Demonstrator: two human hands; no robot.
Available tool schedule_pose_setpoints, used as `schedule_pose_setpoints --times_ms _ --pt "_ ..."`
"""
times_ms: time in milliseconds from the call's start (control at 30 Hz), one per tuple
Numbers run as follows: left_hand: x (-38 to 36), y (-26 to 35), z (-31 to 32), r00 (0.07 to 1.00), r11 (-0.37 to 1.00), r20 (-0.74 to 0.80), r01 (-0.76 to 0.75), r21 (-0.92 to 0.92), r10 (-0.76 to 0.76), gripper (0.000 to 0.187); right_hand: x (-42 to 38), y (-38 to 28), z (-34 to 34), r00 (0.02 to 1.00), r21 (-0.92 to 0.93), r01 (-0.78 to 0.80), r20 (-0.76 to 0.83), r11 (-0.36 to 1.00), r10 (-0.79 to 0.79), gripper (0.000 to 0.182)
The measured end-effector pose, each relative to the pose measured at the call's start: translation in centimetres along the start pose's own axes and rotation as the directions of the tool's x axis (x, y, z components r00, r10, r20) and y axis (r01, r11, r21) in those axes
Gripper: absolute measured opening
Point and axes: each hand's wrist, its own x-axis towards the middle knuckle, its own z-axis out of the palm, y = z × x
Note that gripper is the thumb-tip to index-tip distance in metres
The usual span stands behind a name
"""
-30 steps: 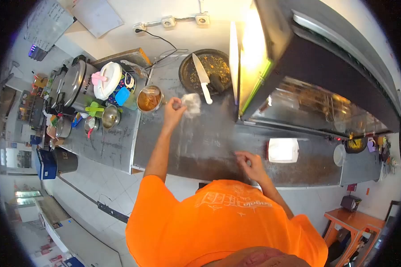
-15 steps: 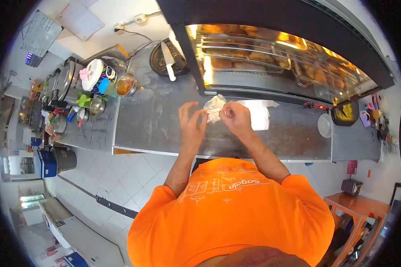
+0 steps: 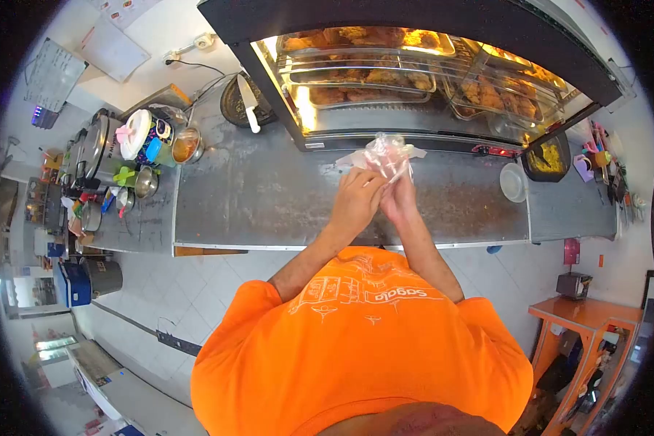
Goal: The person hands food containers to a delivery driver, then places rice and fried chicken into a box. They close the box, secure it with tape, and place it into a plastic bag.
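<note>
A crinkled, thin clear plastic glove covers the fingers of my right hand, above the counter near the display cabinet. Those fingers point forward and look stretched out, blurred by the plastic. My left hand sits close against the right one, its fingers closed on the glove's near edge. A white sheet lies behind my hands, mostly hidden by them.
A lit cabinet with trays of browned food stands behind the counter. A knife rests on a dark pan at left. Pots and a bowl crowd the far left. At right are stacked white plates and a black tray with yellow food.
The plastic, earlier bunched between both hands, now covers my right hand's fingers. My left hand has moved right, against the right hand. The view has shifted slightly.
</note>
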Motion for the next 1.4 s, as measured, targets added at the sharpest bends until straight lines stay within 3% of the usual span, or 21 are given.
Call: schedule_pose_setpoints --times_ms 67,167,267,367,433,467,500,567,600,700,733,767,867,933,967,1000,1100,1133,1200,1300,1400 --pt "0.2 -0.4 0.7 0.997 0.998 0.074 0.003 -0.059 0.001 0.018 -0.1 -0.5 0.9 0.997 0.142 0.032 0.067 0.989 -0.042 0.05" --pt "1.2 -2.1 1.0 0.993 0.988 0.121 0.006 -0.151 0.013 0.016 0.4 -0.1 -0.4 0.999 0.046 0.039 0.025 0.998 -0.04 0.042" --pt "1.5 -3.1 0.9 0.961 0.924 0.27 0.152 -0.352 -0.055 0.013 1.7 0.2 -1.9 0.989 -0.029 0.141 -0.036 0.99 -0.142 0.041" --pt "1.7 -3.3 1.1 0.947 0.886 0.292 0.247 -0.392 -0.135 0.012 1.9 0.6 -0.7 0.956 -0.217 0.272 -0.05 0.938 -0.289 0.04" --pt "1.0 -3.0 1.8 0.961 0.827 0.245 0.242 -0.508 -0.13 0.011 1.1 -0.6 1.6 0.982 -0.122 0.15 -0.1 0.981 -0.162 0.04" --pt "0.8 -3.3 2.0 0.967 0.793 0.222 0.234 -0.563 -0.127 0.011 1.2 -0.6 2.0 0.978 -0.143 0.175 -0.088 0.974 -0.188 0.042" --pt "0.5 -3.8 2.0 0.962 0.798 0.244 0.241 -0.553 -0.121 0.011 1.4 -0.5 2.3 0.974 -0.163 0.2 -0.075 0.966 -0.214 0.044" --pt "0.6 -4.5 1.7 0.954 0.809 0.281 0.247 -0.534 -0.106 0.011 2.9 0.5 1.3 0.905 -0.329 0.415 0.052 0.848 -0.422 0.049" --pt "1.0 -4.9 1.3 0.958 0.827 0.285 0.193 -0.528 -0.041 0.011 3.4 0.6 0.8 0.912 -0.325 0.368 -0.06 0.871 -0.407 0.067" --pt "1.6 -5.5 0.1 0.937 0.849 0.341 0.112 -0.516 0.083 0.012 4.0 0.8 0.3 0.927 -0.191 0.369 0.003 0.91 -0.375 0.073" --pt "1.7 -5.9 0.0 0.921 0.847 0.378 0.129 -0.516 0.09 0.011 3.3 0.6 1.9 0.925 -0.314 0.342 -0.055 0.886 -0.376 0.076" --pt "1.8 -6.1 0.0 0.904 0.843 0.415 0.147 -0.517 0.098 0.011 3.4 0.4 2.4 0.932 -0.279 0.314 -0.089 0.907 -0.35 0.076" --pt "1.9 -6.2 -0.3 0.938 0.94 0.315 -0.031 -0.341 0.145 0.019 2.8 -0.4 3.1 0.949 -0.091 0.277 -0.126 0.956 -0.287 0.076" --pt "4.0 -7.3 -1.0 0.991 0.972 -0.111 0.047 -0.229 -0.074 0.044 6.1 -0.1 -3.7 0.897 -0.527 0.423 0.133 0.737 -0.421 0.075" --pt "5.3 -9.5 -0.7 0.897 0.937 -0.332 0.199 -0.288 -0.293 0.056 6.2 0.0 -4.3 0.905 -0.594 0.402 0.145 0.697 -0.399 0.075" --pt "6.5 -11.7 -0.4 0.707 0.869 -0.515 0.32 -0.378 -0.485 0.068 6.2 0.2 -4.8 0.913 -0.657 0.381 0.156 0.65 -0.377 0.076" --pt "8.3 -13.9 -1.3 0.71 0.885 -0.535 0.421 -0.198 -0.457 0.076 1.3 -1.4 2.8 0.977 -0.488 0.037 -0.166 0.872 -0.134 0.081" --pt "8.6 -13.9 -1.5 0.703 0.872 -0.526 0.448 -0.195 -0.479 0.076 1.7 -0.8 0.9 0.952 -0.468 -0.021 -0.279 0.884 -0.125 0.068" --pt "8.9 -13.5 -1.5 0.688 0.843 -0.504 0.504 -0.187 -0.523 0.077 2.7 1.1 -6.1 0.977 -0.727 0.023 -0.128 0.686 -0.168 0.049" --pt "8.4 -13.4 0.1 0.807 0.911 -0.432 0.307 -0.275 -0.402 0.075 3.3 3.5 -5.2 0.953 -0.919 0.258 0.192 0.299 -0.233 0.027" --pt "8.2 -12.6 -1.5 0.912 0.856 -0.018 0.378 -0.353 -0.41 0.069 5.9 5.2 -0.3 0.82 -0.839 0.545 0.537 -0.02 -0.197 0.023"
